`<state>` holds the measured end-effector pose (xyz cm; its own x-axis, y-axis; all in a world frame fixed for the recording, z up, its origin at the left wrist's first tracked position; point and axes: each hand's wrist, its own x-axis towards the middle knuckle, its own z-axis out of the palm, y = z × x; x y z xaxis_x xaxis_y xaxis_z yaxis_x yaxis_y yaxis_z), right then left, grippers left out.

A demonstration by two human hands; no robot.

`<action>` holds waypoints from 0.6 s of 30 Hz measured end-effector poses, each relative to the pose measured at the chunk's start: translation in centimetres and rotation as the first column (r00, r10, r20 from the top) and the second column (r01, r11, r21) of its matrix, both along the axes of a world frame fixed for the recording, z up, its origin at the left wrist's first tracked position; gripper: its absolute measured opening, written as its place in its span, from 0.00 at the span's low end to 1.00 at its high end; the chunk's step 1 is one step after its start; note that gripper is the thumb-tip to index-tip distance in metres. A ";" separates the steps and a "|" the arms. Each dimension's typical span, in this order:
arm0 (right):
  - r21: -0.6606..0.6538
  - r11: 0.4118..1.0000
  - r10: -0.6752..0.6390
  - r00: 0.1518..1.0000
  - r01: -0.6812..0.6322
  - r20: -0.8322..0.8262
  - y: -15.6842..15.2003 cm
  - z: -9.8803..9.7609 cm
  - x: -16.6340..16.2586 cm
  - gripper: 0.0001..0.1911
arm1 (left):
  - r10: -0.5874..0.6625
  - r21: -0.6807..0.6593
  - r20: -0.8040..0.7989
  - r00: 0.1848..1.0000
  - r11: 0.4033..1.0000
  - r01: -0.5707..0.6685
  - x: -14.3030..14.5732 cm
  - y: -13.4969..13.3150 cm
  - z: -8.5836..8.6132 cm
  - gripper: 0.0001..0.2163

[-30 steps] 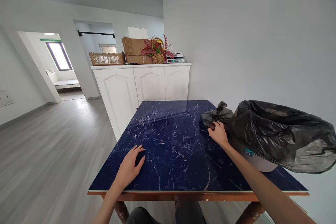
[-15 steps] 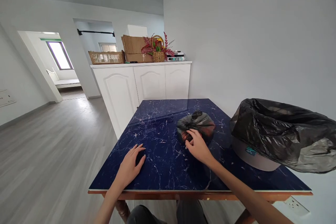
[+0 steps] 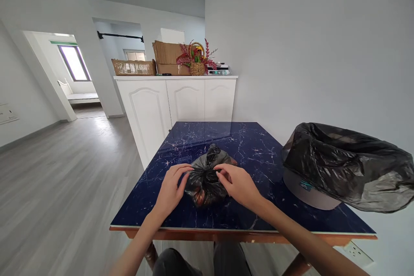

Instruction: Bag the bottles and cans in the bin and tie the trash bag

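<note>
A full black plastic bag (image 3: 208, 192), gathered and knotted at its top, rests on the dark blue marbled table (image 3: 258, 159) in front of me. Reddish contents show faintly through the thin plastic. At the left of the knot, my left hand (image 3: 173, 185) pinches the bag between thumb and fingers. My right hand (image 3: 237, 183) grips the gathered plastic from the right side, its fingertips close to the knot. To the right stands a grey bin (image 3: 313, 192), lined with another black bag (image 3: 339, 164) that hangs over its rim.
Behind the table is a white cabinet (image 3: 187, 99) with cardboard boxes (image 3: 168, 58) and a flower basket (image 3: 197, 68) on top. A wall (image 3: 291, 43) borders the table's right side. A power socket (image 3: 354, 252) sits low at the right.
The tied bag has come nearer and to the left, and turned. My left hand has left the tabletop for the bag's knot. My right hand has shifted its hold to the knot.
</note>
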<state>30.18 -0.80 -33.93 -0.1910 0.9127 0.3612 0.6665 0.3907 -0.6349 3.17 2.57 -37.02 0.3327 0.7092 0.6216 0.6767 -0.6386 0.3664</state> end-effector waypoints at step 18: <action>-0.053 0.997 -0.048 0.991 0.055 0.128 -0.9 -0.7 1.8 0.07 | 0.083 0.044 -0.005 0.996 0.996 -0.083 1.1 2.5 1.7 0.07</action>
<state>31.98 -1.73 -34.64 -0.1837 0.9408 0.2848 0.7610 0.3195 -0.5645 4.27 5.05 -35.36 0.2781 0.7067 0.6506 0.7307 -0.5952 0.3343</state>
